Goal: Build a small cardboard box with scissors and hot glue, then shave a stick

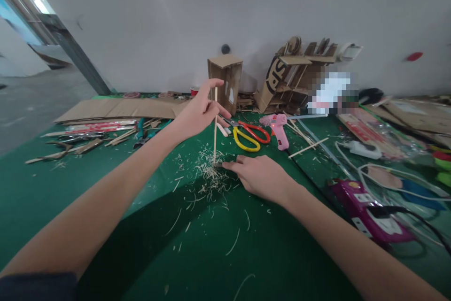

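Observation:
My left hand (202,111) is closed around the upper part of a thin wooden stick (214,143), its index finger stretched out past the top. The stick stands upright, with its lower end among a pile of curly wood shavings (213,181) on the green table. My right hand (260,176) is low over the table, fingers curled together and fingertips at the stick's foot. Something small and dark shows at those fingertips, too small to make out. Just beyond the hands lie scissors (246,146) with one yellow and one red handle.
A pink glue gun (278,129) stands right of the scissors. Farther right is a purple power strip (369,212) with cables. Cardboard structures (225,61) stand against the wall. Flat cardboard (120,108), pliers (141,139) and loose sticks lie at the left.

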A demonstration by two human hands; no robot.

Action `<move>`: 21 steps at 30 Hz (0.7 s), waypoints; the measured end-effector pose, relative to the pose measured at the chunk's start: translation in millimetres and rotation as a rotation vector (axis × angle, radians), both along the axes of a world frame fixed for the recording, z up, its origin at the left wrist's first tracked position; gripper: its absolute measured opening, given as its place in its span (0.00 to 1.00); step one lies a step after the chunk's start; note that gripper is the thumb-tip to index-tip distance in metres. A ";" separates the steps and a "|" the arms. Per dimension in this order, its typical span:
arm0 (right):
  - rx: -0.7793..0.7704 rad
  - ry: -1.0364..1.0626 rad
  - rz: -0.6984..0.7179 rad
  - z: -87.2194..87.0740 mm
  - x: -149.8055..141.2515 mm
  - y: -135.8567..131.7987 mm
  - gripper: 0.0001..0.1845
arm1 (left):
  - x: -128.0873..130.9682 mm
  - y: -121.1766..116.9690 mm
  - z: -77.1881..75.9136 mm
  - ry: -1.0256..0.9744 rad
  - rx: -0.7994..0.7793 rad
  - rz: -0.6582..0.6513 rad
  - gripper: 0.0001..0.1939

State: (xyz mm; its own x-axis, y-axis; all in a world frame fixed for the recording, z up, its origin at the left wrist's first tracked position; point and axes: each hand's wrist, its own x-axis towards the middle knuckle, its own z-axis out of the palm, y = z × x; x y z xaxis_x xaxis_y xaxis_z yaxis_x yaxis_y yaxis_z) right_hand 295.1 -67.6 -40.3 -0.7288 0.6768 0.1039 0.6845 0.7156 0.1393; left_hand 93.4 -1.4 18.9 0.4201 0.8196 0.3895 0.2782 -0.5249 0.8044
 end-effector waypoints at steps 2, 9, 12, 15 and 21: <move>0.066 0.034 -0.020 1.0 0.3 2.1 0.26 | -0.4 1.6 -0.8 -0.026 -0.017 -0.031 0.22; 0.064 -0.024 -0.008 -1.9 -5.9 3.6 0.27 | -3.5 8.5 -1.8 -0.039 0.089 0.005 0.13; 0.089 -0.047 0.013 -0.6 -6.4 1.3 0.28 | -3.8 7.3 -0.2 -0.028 0.074 0.000 0.13; 0.211 0.034 -0.079 1.1 -4.5 2.7 0.28 | -3.7 7.2 -0.4 -0.029 0.013 -0.057 0.14; 0.066 0.019 0.022 -7.3 -6.7 3.4 0.27 | -3.4 10.0 -5.2 -0.060 -0.002 -0.084 0.16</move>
State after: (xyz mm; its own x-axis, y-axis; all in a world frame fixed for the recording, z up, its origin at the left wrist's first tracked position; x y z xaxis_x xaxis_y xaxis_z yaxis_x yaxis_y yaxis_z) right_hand 288.4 -64.2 -47.5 -0.7410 0.6516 0.1621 0.6715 0.7203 0.1741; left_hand 90.0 8.5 13.8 0.4638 0.7831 0.4144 0.1845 -0.5428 0.8193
